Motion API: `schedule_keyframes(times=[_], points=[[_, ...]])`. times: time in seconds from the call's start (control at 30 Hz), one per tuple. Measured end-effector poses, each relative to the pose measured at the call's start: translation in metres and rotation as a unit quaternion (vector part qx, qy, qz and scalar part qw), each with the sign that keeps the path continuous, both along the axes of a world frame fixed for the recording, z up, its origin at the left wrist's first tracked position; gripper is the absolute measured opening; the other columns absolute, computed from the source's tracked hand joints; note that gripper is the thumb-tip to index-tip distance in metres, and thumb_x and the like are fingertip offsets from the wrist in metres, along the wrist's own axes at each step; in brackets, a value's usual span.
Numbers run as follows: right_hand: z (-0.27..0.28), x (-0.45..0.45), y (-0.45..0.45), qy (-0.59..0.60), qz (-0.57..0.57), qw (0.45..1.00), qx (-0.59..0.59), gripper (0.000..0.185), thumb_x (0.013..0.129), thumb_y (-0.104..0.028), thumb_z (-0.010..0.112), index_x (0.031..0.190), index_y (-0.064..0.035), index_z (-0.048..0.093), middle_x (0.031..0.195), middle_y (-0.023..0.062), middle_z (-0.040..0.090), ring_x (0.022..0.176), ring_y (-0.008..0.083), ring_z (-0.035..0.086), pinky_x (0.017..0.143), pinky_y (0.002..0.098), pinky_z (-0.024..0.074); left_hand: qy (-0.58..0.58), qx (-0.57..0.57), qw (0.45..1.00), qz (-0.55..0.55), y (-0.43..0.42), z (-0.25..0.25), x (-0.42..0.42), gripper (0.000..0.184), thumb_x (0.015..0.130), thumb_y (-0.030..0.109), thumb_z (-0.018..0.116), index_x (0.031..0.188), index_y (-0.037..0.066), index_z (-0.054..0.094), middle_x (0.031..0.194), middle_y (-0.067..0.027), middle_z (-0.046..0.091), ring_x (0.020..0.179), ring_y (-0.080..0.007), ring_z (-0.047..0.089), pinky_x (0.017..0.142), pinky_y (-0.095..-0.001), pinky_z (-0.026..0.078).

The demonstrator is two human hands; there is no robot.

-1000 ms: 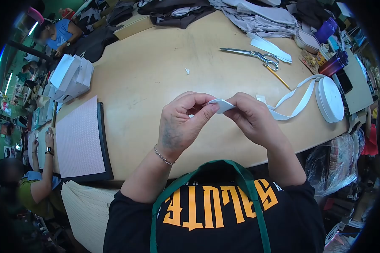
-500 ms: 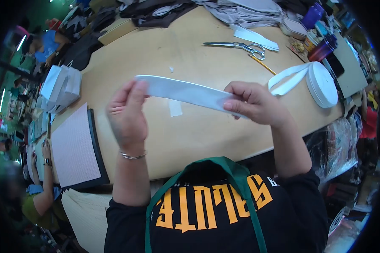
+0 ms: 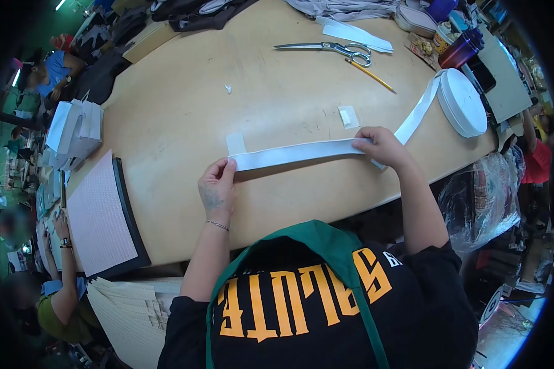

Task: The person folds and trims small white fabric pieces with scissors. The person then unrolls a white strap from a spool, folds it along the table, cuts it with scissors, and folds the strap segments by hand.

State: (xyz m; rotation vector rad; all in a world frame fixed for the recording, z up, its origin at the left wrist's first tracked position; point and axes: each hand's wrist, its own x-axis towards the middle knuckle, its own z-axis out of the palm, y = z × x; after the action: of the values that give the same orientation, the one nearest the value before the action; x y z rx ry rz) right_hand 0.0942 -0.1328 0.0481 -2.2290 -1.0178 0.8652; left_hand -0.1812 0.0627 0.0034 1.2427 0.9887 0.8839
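A wide white elastic band point(image 3: 301, 152) stretches between my two hands, low over the table. Its left end is pinched between the thumb and fingers of my left hand point(image 3: 216, 187), beside a small pale patch point(image 3: 235, 143) on the tabletop. My right hand point(image 3: 380, 147) grips the band further along, thumb on top. From there, more band runs up to the white roll point(image 3: 461, 103) standing at the right. Another small white piece point(image 3: 349, 117) lies just beyond my right hand.
Scissors point(image 3: 326, 47) and a yellow pencil point(image 3: 372, 76) lie on the table point(image 3: 184, 123) further back. A pink sheet on a dark board point(image 3: 101, 215) rests at the left, below white boxes point(image 3: 77, 132). A co-worker's arm point(image 3: 64, 270) shows at far left.
Both hands have come down toward the table with the band. My left hand has moved lower and slightly right, and the band is now straighter.
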Motion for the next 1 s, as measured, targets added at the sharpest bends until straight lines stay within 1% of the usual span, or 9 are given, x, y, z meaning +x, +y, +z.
schedule_keyframes(times=[0.1,0.17,0.23,0.33,0.43,0.53,0.67,0.93,1.0], points=[[0.006,0.014,0.013,-0.011,-0.019,1.000,-0.005,0.022,0.079,-0.021,0.061,0.086,-0.0001,0.063,0.076,0.0139,0.062,0.071,0.0215,0.060,0.066,0.0320,0.0464,0.148,0.131,0.979,-0.039,0.015,-0.007,0.002,0.017,0.081,0.016,0.066,0.087,0.000,0.064,0.078,-0.0039,0.061,0.070,-0.0137,0.056,0.067,-0.0258,0.046],[0.012,0.018,0.023,-0.084,0.009,0.996,-0.004,0.023,0.077,-0.021,0.061,0.086,0.0004,0.063,0.076,0.0152,0.063,0.072,0.0242,0.060,0.068,0.0330,0.0468,0.227,0.303,0.924,-0.055,0.027,-0.008,0.008,0.016,0.079,0.017,0.067,0.083,0.001,0.065,0.076,-0.0081,0.061,0.070,-0.0160,0.057,0.067,-0.0266,0.046],[0.011,0.019,0.033,-0.135,0.021,0.991,-0.017,0.023,0.077,-0.021,0.061,0.086,0.0006,0.063,0.076,0.0158,0.062,0.072,0.0259,0.060,0.068,0.0337,0.0469,0.244,0.325,0.913,-0.042,0.029,-0.005,0.016,0.017,0.077,0.017,0.068,0.081,0.001,0.066,0.076,-0.0103,0.059,0.069,-0.0173,0.058,0.066,-0.0271,0.046],[0.010,0.021,0.036,-0.142,0.015,0.990,-0.011,0.022,0.077,-0.020,0.061,0.085,0.0010,0.062,0.075,0.0162,0.062,0.071,0.0280,0.059,0.068,0.0344,0.0464,0.236,0.229,0.944,-0.036,0.026,-0.006,0.025,0.016,0.076,0.017,0.068,0.082,0.001,0.067,0.078,-0.0090,0.058,0.068,-0.0167,0.057,0.063,-0.0267,0.046],[0.012,0.033,0.035,-0.123,0.024,0.992,-0.012,0.022,0.077,-0.019,0.061,0.083,0.0014,0.061,0.073,0.0160,0.061,0.069,0.0272,0.058,0.067,0.0347,0.0457,0.265,0.237,0.934,-0.030,0.021,-0.011,0.030,0.015,0.076,0.015,0.068,0.083,0.002,0.068,0.077,-0.0073,0.056,0.067,-0.0160,0.056,0.062,-0.0265,0.045],[0.011,0.041,0.038,-0.084,0.023,0.996,-0.011,0.019,0.078,-0.017,0.061,0.081,0.0021,0.059,0.067,0.0123,0.058,0.065,0.0197,0.055,0.063,0.0318,0.0440,0.283,0.244,0.928,-0.012,0.018,-0.009,0.035,0.014,0.075,0.014,0.069,0.084,0.003,0.068,0.075,-0.0062,0.055,0.066,-0.0151,0.056,0.062,-0.0264,0.046],[0.010,0.047,0.044,-0.058,0.033,0.997,-0.033,0.017,0.078,-0.015,0.061,0.078,0.0019,0.058,0.065,0.0077,0.054,0.063,0.0143,0.050,0.061,0.0288,0.0420,0.313,0.235,0.920,0.004,0.014,-0.003,0.039,0.013,0.073,0.015,0.070,0.080,0.005,0.067,0.076,-0.0049,0.054,0.066,-0.0148,0.056,0.062,-0.0271,0.046],[0.019,0.062,0.042,-0.006,0.028,1.000,-0.013,0.014,0.078,-0.012,0.060,0.076,0.0005,0.057,0.065,0.0004,0.051,0.064,0.0085,0.047,0.060,0.0248,0.0391,0.329,0.244,0.912,0.018,0.010,-0.002,0.043,0.009,0.073,0.015,0.069,0.072,0.007,0.066,0.077,-0.0033,0.053,0.066,-0.0143,0.059,0.062,-0.0272,0.048],[0.018,0.062,0.042,0.001,0.027,1.000,-0.009,0.013,0.079,-0.012,0.060,0.076,0.0005,0.056,0.065,-0.0004,0.050,0.064,0.0077,0.046,0.060,0.0240,0.0384,0.326,0.209,0.922,0.021,0.009,-0.003,0.044,0.009,0.072,0.020,0.069,0.070,0.011,0.065,0.080,-0.0007,0.052,0.080,-0.0175,0.055,0.068,-0.0351,0.041]])
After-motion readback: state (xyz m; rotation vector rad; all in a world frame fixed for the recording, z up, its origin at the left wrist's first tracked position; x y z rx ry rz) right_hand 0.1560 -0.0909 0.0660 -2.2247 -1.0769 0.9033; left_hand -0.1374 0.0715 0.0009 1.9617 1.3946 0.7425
